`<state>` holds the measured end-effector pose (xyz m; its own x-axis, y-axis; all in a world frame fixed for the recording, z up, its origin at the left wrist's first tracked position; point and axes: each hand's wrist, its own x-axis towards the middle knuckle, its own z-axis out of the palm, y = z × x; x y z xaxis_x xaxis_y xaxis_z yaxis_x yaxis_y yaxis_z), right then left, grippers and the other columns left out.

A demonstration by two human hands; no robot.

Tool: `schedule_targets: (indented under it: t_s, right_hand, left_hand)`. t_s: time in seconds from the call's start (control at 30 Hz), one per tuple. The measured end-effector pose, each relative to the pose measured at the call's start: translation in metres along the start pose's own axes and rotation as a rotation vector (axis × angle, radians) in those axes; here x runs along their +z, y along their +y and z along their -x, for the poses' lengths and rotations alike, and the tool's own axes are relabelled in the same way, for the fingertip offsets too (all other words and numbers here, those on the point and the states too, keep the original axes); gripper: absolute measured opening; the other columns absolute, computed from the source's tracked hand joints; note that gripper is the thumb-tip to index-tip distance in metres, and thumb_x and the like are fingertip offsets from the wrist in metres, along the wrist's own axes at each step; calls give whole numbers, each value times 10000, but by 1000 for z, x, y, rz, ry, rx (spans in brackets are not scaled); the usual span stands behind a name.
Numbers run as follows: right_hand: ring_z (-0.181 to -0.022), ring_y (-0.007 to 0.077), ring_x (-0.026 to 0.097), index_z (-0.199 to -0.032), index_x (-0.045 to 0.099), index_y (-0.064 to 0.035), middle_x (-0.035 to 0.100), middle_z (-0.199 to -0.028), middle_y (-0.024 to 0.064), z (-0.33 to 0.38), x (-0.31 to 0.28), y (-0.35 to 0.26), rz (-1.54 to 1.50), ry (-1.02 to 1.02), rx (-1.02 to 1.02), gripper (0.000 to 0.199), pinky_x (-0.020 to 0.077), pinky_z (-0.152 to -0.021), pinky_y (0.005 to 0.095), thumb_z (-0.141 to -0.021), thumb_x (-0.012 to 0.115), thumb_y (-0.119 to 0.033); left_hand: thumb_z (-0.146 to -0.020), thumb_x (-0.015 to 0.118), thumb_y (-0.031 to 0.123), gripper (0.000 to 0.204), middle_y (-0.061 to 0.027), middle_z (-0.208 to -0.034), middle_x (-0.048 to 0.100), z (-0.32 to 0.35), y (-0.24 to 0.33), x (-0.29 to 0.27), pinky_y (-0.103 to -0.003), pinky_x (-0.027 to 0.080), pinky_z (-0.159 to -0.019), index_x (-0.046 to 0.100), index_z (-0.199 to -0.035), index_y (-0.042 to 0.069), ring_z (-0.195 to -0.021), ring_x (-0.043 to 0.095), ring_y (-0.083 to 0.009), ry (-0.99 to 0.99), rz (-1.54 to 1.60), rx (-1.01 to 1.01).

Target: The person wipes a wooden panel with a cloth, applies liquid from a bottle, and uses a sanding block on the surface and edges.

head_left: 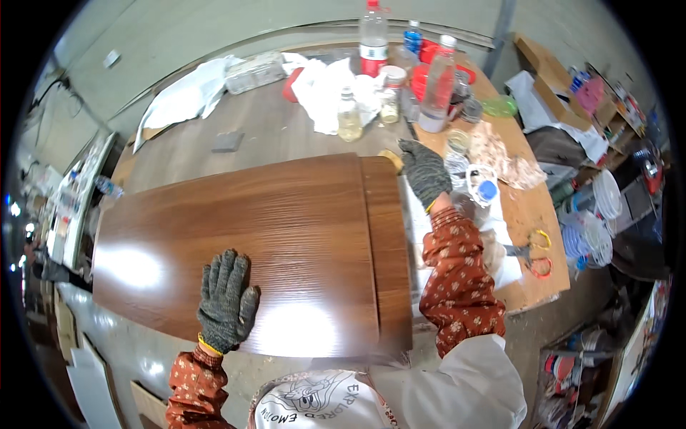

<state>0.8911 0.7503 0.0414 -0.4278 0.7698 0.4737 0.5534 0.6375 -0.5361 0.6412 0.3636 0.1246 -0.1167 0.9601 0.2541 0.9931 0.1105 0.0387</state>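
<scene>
A glossy brown wood-grain panel [286, 207] lies in front of me, with a narrower strip of the same finish [389, 250] along its right side. My left hand [227, 300], in a dark grey knit glove, rests flat on the panel near its front edge, fingers stretched out. At the far right corner is my right hand [426, 171], gloved alike, its fingers closed against a small tan pad [391, 160] at the strip's end. The glove hides part of that pad. Beside this hand stand a clear bottle [457, 161] and a clear jug with a blue cap [486, 191].
Several bottles, including a tall red-capped one [373, 43], stand at the back. White cloths [325, 89], a wrapped block [255, 73] and a small grey block [228, 141] lie behind the panel. Scissors [536, 254] lie at the right; buckets [597, 200] stand beyond the table.
</scene>
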Motion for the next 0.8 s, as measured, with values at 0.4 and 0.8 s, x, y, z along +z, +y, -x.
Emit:
schedule_targets:
  t_s: [0.4,0.8]
  right_hand:
    - [-1011,314,624,-1133,659,-83,667,-1077,156,10,-42,-51,38,33,14,244,481,-912,383,-931,544,-160]
    - [-1113,384,565,-1218,590,-47,564,-1274,173,199,-139,5,508,103,167,531,455,-941,460,-842,661,-415]
  left_hand:
    - [-955,528,208,477,-199,-1443,433,55,-45,-9,-484,212,-1145,461,-1389,22,-1365,366,-368,10,-18,-214]
    - [-975,503,97,378,-175,-1390,504,65,-73,13,-417,273,-1135,504,-1334,-25,-1308,451,-305,156,150,-197]
